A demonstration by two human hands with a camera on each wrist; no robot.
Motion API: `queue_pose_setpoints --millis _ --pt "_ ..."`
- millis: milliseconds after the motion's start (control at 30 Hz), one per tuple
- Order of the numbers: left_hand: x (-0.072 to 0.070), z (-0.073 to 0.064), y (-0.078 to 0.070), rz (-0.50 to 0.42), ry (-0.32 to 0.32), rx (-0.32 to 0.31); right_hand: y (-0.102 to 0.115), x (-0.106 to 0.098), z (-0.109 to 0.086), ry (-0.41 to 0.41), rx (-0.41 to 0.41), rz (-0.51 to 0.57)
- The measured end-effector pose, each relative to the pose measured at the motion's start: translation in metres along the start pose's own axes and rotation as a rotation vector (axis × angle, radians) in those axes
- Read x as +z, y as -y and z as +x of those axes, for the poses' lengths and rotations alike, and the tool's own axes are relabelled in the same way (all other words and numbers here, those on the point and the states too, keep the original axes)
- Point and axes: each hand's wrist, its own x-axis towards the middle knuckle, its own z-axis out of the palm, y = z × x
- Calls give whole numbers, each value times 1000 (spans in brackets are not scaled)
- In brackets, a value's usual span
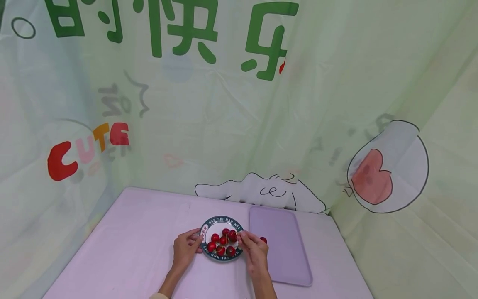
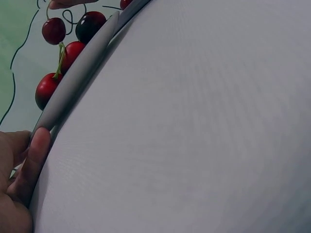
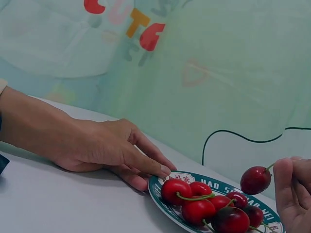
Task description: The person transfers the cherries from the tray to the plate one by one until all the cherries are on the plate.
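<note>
A round plate (image 1: 221, 258) with a dark green lettered rim stands on the table, bearing several red cherries (image 3: 198, 211) with green stems. My left hand (image 1: 184, 249) holds the plate's left edge, its thumb on the rim and the other fingers low against the side. By its stem, my right hand (image 1: 254, 251) pinches one dark red cherry (image 3: 255, 180) between thumb and fingertip. That cherry hangs over the right part of the plate, above the others. In the left wrist view the plate is edge-on, hiding most of its load.
Right of the plate lies a flat lilac tray (image 1: 284, 245). Another cherry (image 1: 263, 240) shows near the tray's left side, partly covered by my right hand. A printed curtain (image 1: 224, 124) hangs behind and on both sides of the pale table (image 1: 149, 232).
</note>
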Motion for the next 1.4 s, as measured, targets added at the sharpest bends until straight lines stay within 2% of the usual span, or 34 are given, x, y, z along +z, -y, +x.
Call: queue_pose_setpoints --millis 133,433,767,967,1400 --pt "0 2 0 -4 0 4 -4 5 6 4 5 8" --pt "-5 -4 -6 -19 9 7 -21 6 22 -1 29 21" --pt "-2 -1 -4 -9 -8 3 -15 16 23 28 24 -4" --pt "-4 -2 -6 -22 13 -2 -14 21 24 33 44 -25" --pt "-2 3 1 -10 21 -25 -23 33 32 23 35 -90"
